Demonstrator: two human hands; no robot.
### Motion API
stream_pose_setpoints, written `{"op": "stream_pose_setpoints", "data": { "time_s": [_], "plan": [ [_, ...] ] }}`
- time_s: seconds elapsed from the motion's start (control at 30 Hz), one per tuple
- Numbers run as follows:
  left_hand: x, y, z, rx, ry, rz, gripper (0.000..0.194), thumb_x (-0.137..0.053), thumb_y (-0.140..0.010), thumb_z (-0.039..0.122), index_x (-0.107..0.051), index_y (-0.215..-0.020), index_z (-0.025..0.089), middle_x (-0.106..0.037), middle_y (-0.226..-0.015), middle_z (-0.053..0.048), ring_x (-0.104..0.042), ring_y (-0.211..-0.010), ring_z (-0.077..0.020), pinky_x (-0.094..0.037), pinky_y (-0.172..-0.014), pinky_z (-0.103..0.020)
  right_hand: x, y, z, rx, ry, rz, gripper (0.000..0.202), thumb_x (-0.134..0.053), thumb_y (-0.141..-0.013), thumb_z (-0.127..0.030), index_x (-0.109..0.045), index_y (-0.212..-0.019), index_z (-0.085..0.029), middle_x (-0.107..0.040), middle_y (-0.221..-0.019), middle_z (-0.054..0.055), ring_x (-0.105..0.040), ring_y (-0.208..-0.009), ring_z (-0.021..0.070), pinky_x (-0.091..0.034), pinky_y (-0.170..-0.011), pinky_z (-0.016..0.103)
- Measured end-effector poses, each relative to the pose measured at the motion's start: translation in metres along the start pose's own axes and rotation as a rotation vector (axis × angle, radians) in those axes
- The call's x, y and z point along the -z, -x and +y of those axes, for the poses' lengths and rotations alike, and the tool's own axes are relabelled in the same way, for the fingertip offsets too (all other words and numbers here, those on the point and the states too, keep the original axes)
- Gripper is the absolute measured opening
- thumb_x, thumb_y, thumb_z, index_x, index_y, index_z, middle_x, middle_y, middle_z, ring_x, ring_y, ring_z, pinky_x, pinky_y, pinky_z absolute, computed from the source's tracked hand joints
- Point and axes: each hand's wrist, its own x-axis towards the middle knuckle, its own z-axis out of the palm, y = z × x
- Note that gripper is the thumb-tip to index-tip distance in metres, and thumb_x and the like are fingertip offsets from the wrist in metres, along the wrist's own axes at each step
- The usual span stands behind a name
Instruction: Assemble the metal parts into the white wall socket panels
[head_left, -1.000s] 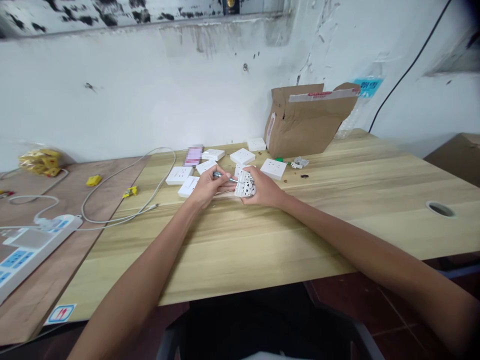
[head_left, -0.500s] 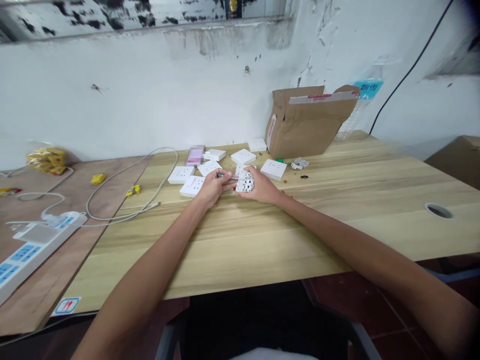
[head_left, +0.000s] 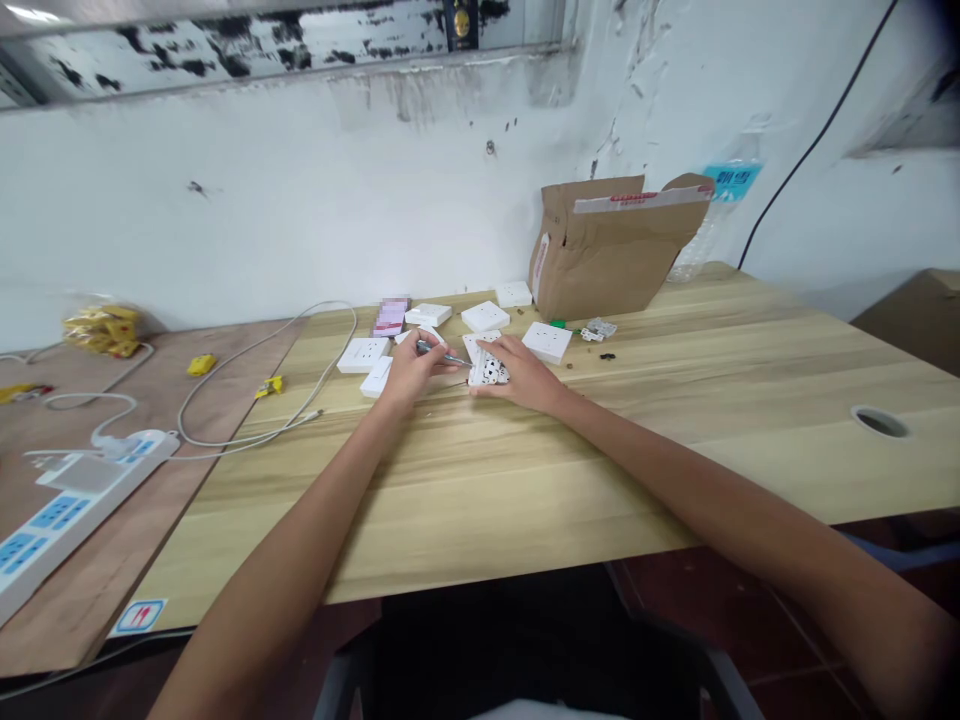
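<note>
My left hand point(head_left: 415, 368) is closed round a slim grey screwdriver-like tool point(head_left: 448, 357), whose tip points right at a white socket piece. That piece point(head_left: 488, 371) shows its open back with dark slots and is gripped at its right side by my right hand point(head_left: 527, 376). Part of another white plate point(head_left: 480, 341) shows just behind it. Several white socket panels lie around my hands, among them one point(head_left: 363, 355) left of my left hand and one point(head_left: 547, 342) beyond my right hand.
Behind stands a brown cardboard box point(head_left: 619, 250), with a clear bottle point(head_left: 705, 240) beside it. Small parts point(head_left: 598, 330) lie before the box. At the left are a white power strip point(head_left: 90, 500), a looped cable point(head_left: 182, 410) and yellow pieces point(head_left: 201, 365). A round hole point(head_left: 880, 421) is at the right.
My left hand has drawn back a little to the left with the tool. The socket piece now lies lower and flatter in my right hand. The view has shifted slightly.
</note>
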Motion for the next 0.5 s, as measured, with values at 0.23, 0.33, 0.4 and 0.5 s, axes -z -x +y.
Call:
{"op": "stream_pose_setpoints", "data": {
  "time_s": [0.23,0.33,0.4,0.5],
  "plan": [
    [0.006,0.001,0.008,-0.177,-0.353,0.133,0.019,-0.073,-0.093,0.028,-0.055,-0.097,0.023,-0.076,-0.098,-0.003,-0.079,-0.074,-0.0205,-0.066,-0.07,-0.035,-0.002,0.005,-0.006,0.005,0.004,-0.096,0.077,-0.098,-0.081,-0.06,-0.062,-0.139,-0.024,-0.071,-0.142,0.019,-0.069,-0.129,0.0412,-0.059,-0.107,0.055],
    [0.014,0.0,0.008,-0.275,-0.692,0.157,0.012,-0.067,-0.096,0.024,-0.056,-0.099,0.025,-0.076,-0.096,-0.003,-0.076,-0.079,-0.022,-0.06,-0.077,-0.037,0.0,0.005,-0.007,0.107,-0.003,-0.069,0.062,-0.096,-0.086,-0.057,-0.066,-0.13,-0.026,-0.072,-0.139,0.016,-0.067,-0.131,0.0393,-0.058,-0.108,0.053],
    [0.019,-0.001,0.008,-0.303,-0.858,0.144,0.011,-0.065,-0.096,0.021,-0.057,-0.1,0.026,-0.077,-0.096,-0.003,-0.074,-0.084,-0.0237,-0.056,-0.081,-0.038,0.003,0.006,-0.009,0.192,0.009,-0.036,0.053,-0.093,-0.089,-0.057,-0.07,-0.125,-0.026,-0.073,-0.136,0.015,-0.065,-0.133,0.0383,-0.056,-0.11,0.053],
    [0.023,-0.003,0.007,-0.302,-0.93,0.126,0.009,-0.063,-0.098,0.022,-0.057,-0.104,0.026,-0.078,-0.099,-0.004,-0.072,-0.085,-0.0249,-0.052,-0.08,-0.038,0.012,0.008,-0.012,0.275,0.056,-0.011,0.043,-0.09,-0.094,-0.052,-0.074,-0.125,-0.025,-0.072,-0.131,0.013,-0.065,-0.127,0.0363,-0.054,-0.109,0.053]
  ]
}}
